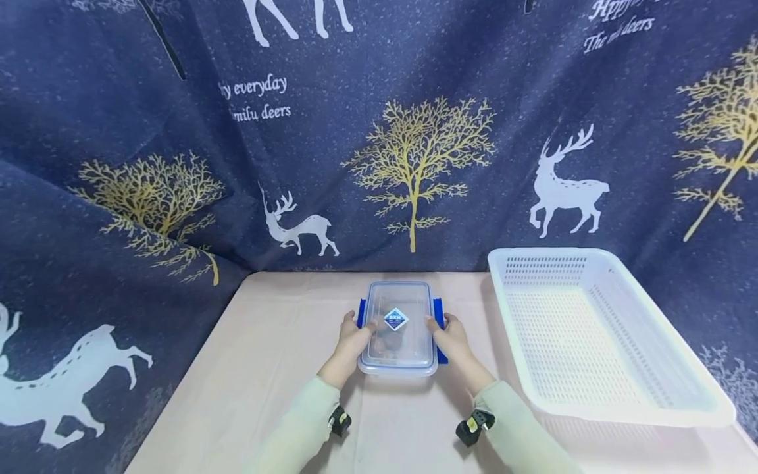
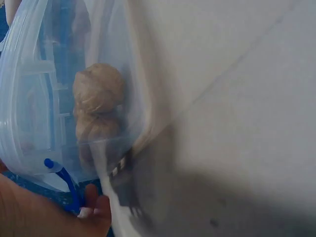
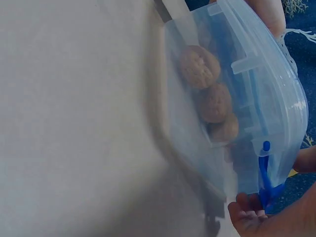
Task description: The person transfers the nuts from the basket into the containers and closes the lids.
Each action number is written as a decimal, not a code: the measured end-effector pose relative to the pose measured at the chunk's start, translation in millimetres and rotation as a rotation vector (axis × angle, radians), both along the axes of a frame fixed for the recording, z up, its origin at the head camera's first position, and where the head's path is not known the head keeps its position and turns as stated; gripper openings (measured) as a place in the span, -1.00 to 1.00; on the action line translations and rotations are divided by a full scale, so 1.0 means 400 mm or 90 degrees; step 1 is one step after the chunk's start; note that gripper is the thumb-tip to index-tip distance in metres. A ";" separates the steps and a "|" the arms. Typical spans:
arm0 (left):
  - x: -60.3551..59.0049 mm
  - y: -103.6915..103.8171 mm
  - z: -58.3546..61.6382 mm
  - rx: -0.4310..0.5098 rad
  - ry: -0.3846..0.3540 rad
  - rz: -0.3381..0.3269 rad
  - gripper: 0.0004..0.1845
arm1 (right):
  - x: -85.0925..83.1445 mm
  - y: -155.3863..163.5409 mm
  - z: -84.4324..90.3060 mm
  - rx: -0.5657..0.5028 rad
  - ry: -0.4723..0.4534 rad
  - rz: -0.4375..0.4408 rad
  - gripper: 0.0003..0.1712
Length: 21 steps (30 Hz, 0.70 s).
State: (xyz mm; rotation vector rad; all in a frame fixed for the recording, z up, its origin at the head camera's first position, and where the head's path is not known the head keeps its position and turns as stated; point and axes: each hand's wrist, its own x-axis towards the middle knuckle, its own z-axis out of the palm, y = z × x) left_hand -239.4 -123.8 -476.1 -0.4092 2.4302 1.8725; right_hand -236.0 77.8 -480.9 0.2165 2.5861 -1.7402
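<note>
A clear plastic food container (image 1: 408, 342) with a lid is at the middle of the table, a blue-and-white diamond label (image 1: 396, 319) on top. Blue clips (image 1: 439, 316) stick out along both long sides. My left hand (image 1: 353, 342) grips the left side, thumb on the lid and fingers by the clip. My right hand (image 1: 453, 339) holds the opposite side the same way. Through the wall show several brown, wrinkled balls that look like walnuts (image 3: 216, 102), also in the left wrist view. Whether the container's base touches the table, I cannot tell.
A white perforated plastic basket (image 1: 527, 368) stands on the right of the table. The table has a pale pink cover (image 1: 266, 342). Behind it and on the left hangs a dark blue cloth (image 1: 379, 59) with deer and trees.
</note>
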 end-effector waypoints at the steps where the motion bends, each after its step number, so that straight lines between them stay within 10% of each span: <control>1: 0.000 -0.001 0.003 -0.016 0.005 0.005 -0.18 | 0.000 0.000 0.003 0.004 0.005 -0.005 -0.25; 12: 0.010 0.007 0.016 -0.163 0.076 0.020 -0.27 | 0.007 -0.022 -0.002 -0.015 0.097 -0.035 -0.48; 21: 0.022 0.008 -0.002 -0.059 0.120 -0.021 -0.37 | 0.031 -0.019 0.008 -0.020 0.114 0.032 -0.38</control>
